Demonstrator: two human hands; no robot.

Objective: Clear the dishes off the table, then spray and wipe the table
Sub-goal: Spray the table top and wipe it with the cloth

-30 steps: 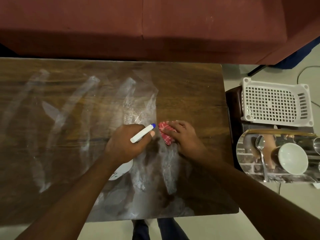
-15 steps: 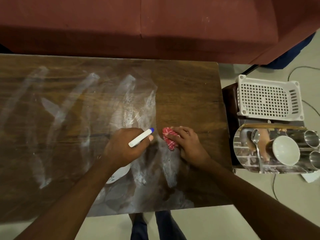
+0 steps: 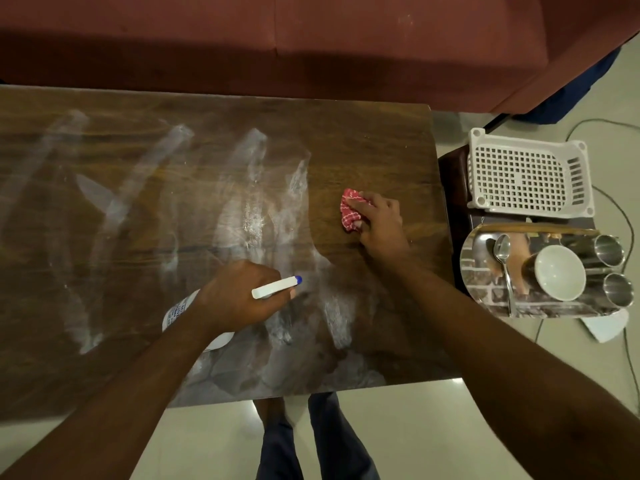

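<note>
My left hand (image 3: 239, 294) grips a white spray bottle (image 3: 275, 288) with a blue nozzle tip, held just above the wooden table (image 3: 374, 150). Its labelled body shows below my wrist. My right hand (image 3: 379, 223) presses a crumpled red checked cloth (image 3: 349, 213) onto the table's right part. White spray streaks (image 3: 254, 188) and smears cover the left and middle of the tabletop. The patch around the cloth looks dry and dark.
A steel tray (image 3: 485, 285) to the right of the table holds a spoon (image 3: 504, 261), a white bowl (image 3: 559, 277) and two steel cups (image 3: 609, 251). Behind it lies a white perforated basket (image 3: 526, 174). A maroon sofa (image 3: 277, 39) runs along the far edge. Cables lie on the floor.
My right hand has slid the cloth away from my left hand, up and to the right across the table. The left hand with the bottle has stayed about where it was.
</note>
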